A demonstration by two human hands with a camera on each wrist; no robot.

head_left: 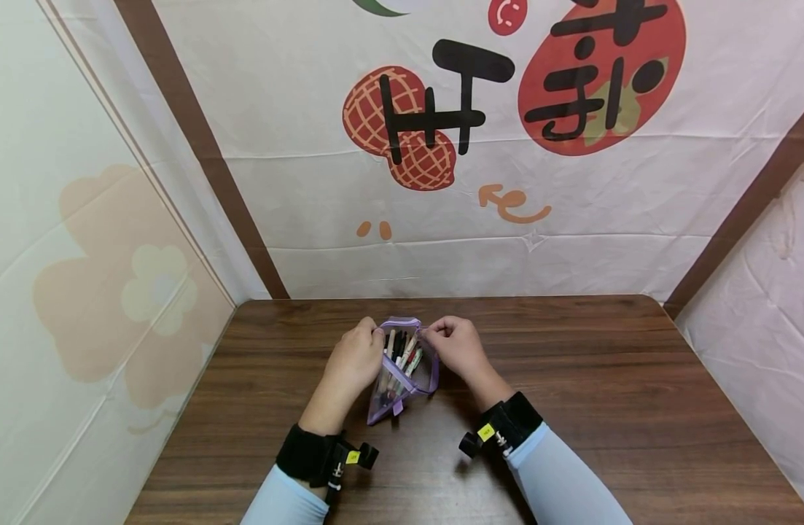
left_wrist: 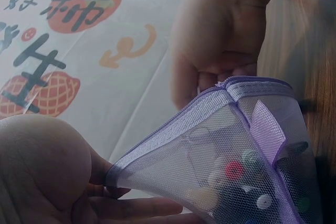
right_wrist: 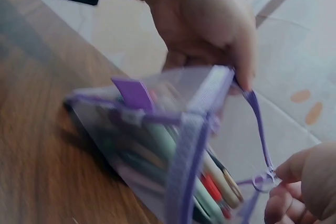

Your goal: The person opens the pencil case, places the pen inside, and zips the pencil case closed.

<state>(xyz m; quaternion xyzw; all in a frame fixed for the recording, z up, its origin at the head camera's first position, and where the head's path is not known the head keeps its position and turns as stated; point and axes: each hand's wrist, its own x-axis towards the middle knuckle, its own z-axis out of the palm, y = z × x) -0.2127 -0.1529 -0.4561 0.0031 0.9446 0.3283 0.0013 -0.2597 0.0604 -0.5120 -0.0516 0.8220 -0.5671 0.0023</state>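
Observation:
A purple-trimmed mesh pencil case [head_left: 378,407] stands on the table with its zipped mouth spread wide. Several pens [head_left: 402,350] show inside it, and more shapes blur through the mesh in the left wrist view. My left hand [head_left: 357,357] pinches the rim of the mouth at its left side. Across from it, my right hand [head_left: 459,348] has thumb and fingers at the zipper; the right wrist view shows them pinching the small ring-shaped zipper pull [right_wrist: 264,181]. A purple fabric tab [right_wrist: 134,94] sticks out at the end of the case.
The brown wooden table [head_left: 572,379] reaches back to a white printed cloth [head_left: 297,189] hanging behind it. Similar cloths hang at the left and right. A black strap with a small camera [head_left: 509,423] is on the right wrist, and another strap [head_left: 306,456] on the left.

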